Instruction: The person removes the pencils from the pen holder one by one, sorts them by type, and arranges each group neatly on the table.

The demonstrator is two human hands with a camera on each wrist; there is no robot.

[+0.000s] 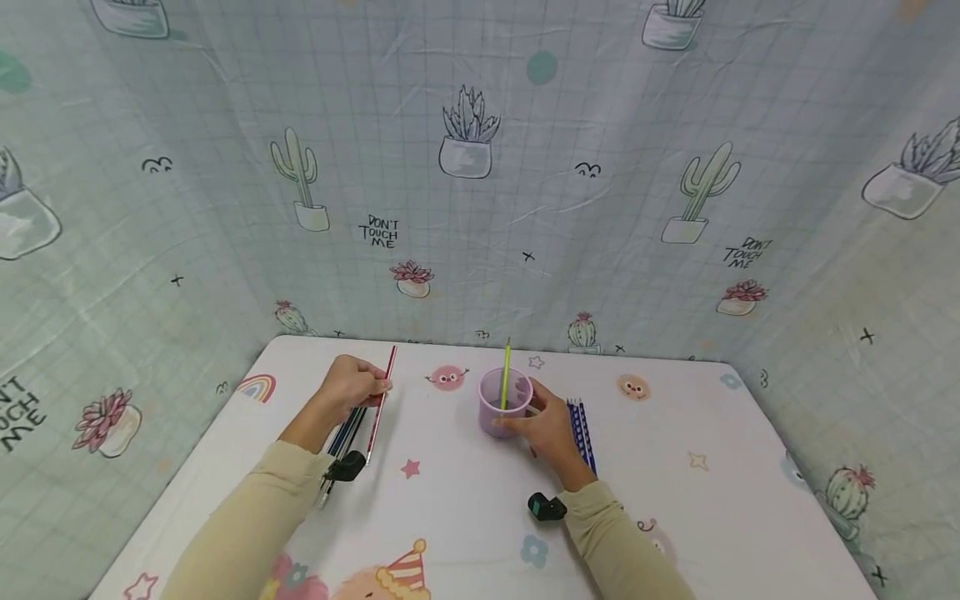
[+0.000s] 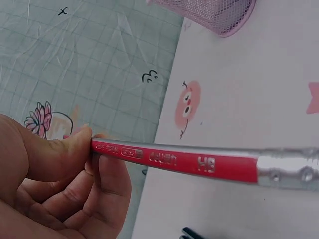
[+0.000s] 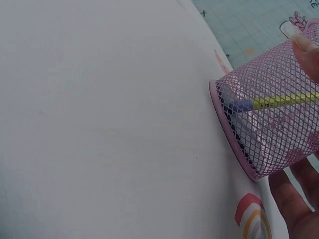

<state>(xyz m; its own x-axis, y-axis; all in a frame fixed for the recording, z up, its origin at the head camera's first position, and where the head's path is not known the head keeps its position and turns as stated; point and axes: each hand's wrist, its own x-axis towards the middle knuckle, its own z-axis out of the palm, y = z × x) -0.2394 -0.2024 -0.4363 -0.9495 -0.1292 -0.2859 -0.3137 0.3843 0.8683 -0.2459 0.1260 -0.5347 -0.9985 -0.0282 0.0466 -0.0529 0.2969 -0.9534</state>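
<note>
Between the thumb and fingers of my left hand (image 1: 352,383) is a red pencil (image 1: 382,402), pinched and tilted. In the left wrist view the red pencil (image 2: 189,162) has a silver ferrule and "HB" lettering. My right hand (image 1: 551,425) grips a pink mesh pencil cup (image 1: 491,425) around its side. Inside the cup a yellow-green pencil (image 1: 506,367) leans upright; its blue end (image 3: 241,106) shows through the mesh at the bottom in the right wrist view. Several dark pencils (image 1: 345,433) lie beneath my left hand and wrist.
Blue patterned pencils (image 1: 581,433) lie side by side on the white table (image 1: 675,433), right of my right hand. A patterned cloth (image 1: 525,208) hangs behind the table and along its sides. Each wrist carries a small black camera (image 1: 546,507).
</note>
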